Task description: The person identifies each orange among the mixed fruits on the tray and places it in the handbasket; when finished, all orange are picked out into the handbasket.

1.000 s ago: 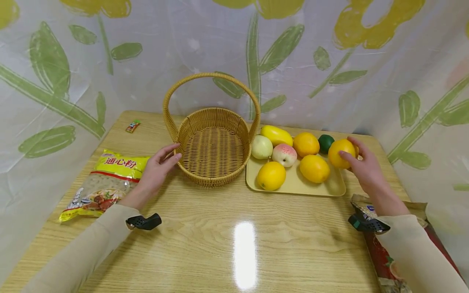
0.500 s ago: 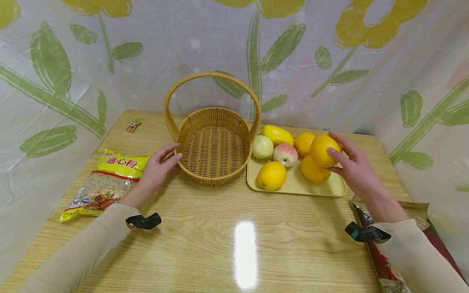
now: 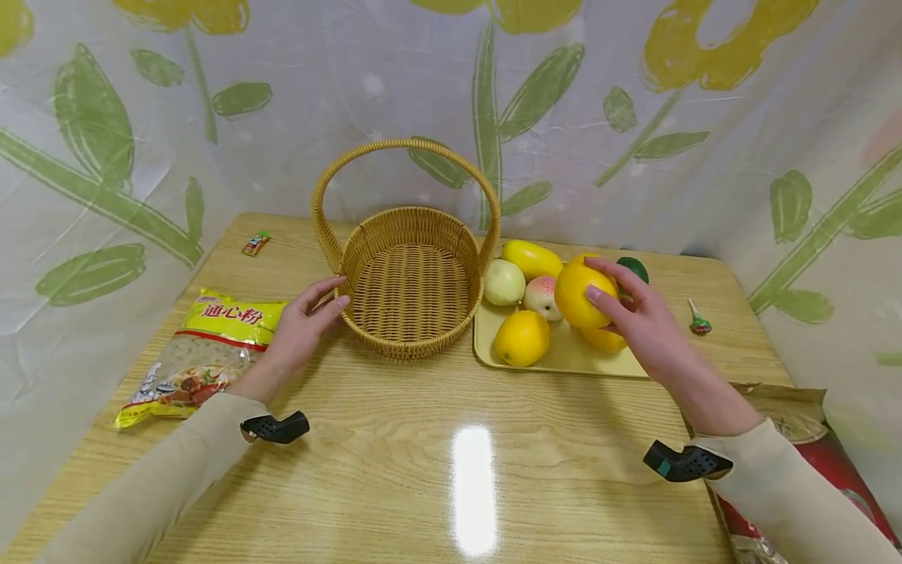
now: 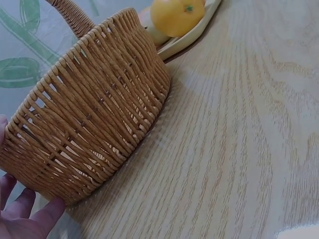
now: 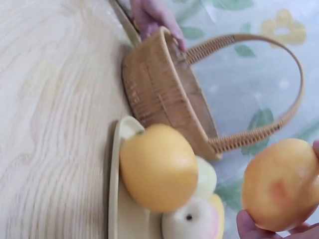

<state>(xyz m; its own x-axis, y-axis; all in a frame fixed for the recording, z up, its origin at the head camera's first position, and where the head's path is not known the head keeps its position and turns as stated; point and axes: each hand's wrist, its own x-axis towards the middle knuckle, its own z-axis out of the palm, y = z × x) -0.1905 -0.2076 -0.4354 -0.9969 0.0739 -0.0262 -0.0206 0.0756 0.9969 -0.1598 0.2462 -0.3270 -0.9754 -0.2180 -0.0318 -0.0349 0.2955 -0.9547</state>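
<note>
Your wooden table [image 3: 437,470] carries everything here, largest first: the woven basket [image 3: 409,290] stands empty at centre under its upright handle, with the yellow tray [image 3: 486,348] of fruit just beside it on your right. A yellow packet of pasta [image 3: 204,345] lies flat to your left, and a brown-and-red bag [image 3: 796,423] sits at the right edge.

Your left hand [image 3: 299,329] rests against the basket's near-left wall, fingers [image 4: 47,216] straight and relaxed, steadying it and gripping nothing. Your right hand [image 3: 644,321] holds an orange [image 3: 579,294] lifted above the tray, fingers [image 3: 609,301] curled round its right side, so the fruit hangs in the air between the tray's middle and the basket, clear of both. On the tray lie a yellow mango [image 3: 532,258], a pale green apple [image 3: 503,282], a peach [image 3: 541,296] and a second orange [image 3: 521,337] near the front; a third orange and a dark green lime [image 3: 634,268] show only partly behind your hand.

The step in hand looks like the carry from tray to basket. The next move would call for you to bring the orange leftward over the basket's rim, clear of the handle, lower it onto the woven floor, then loosen your fingers.

Smallest, a lollipop [image 3: 699,321] lies right of the tray and a small wrapped sweet [image 3: 255,243] far left.
</note>
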